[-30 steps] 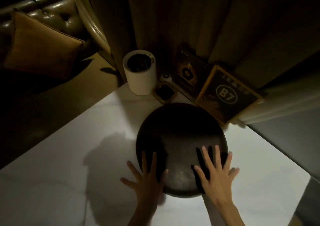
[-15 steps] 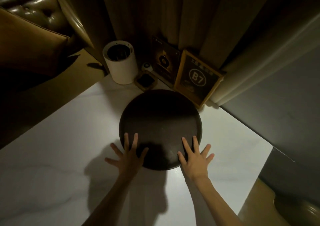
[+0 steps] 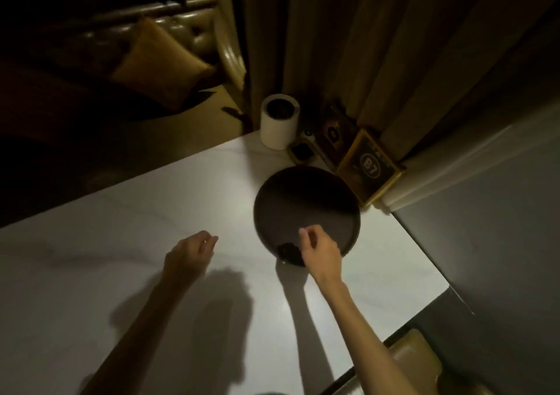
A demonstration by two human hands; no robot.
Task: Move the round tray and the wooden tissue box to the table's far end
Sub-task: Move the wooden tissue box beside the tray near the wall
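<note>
Cushion (image 3: 157,64) and dark leather seating sit in shadow at the far left, off the bench (image 3: 121,243), whose pale top fills the middle of the view. Above the bench's bare surface hangs the left hand (image 3: 189,253), empty, its fingers (image 3: 209,240) loosely curled with small gaps between them and clamped on nothing; it is well apart from the tray. Further right, at the bench's far end, a white cylinder (image 3: 278,128) with a dark open top stands against the curtain (image 3: 348,46). Beside it lies a small dark square item in a yellowish frame (image 3: 301,152), too dim to identify. Nearer the viewer, the round tray (image 3: 306,209) lies flat on the bench, dark and shallow, its far rim close to those items. The right hand (image 3: 319,250) is over the tray's near edge, fingers (image 3: 306,232) bent and drawn loosely together; whether they touch the tray cannot be told. A small dark patch shows on the tray just left of this hand. To the right, a yellow-framed sign (image 3: 369,167) marked "B7" leans against the curtain, just beside the tray's far right rim. No wooden tissue box can be made out.
</note>
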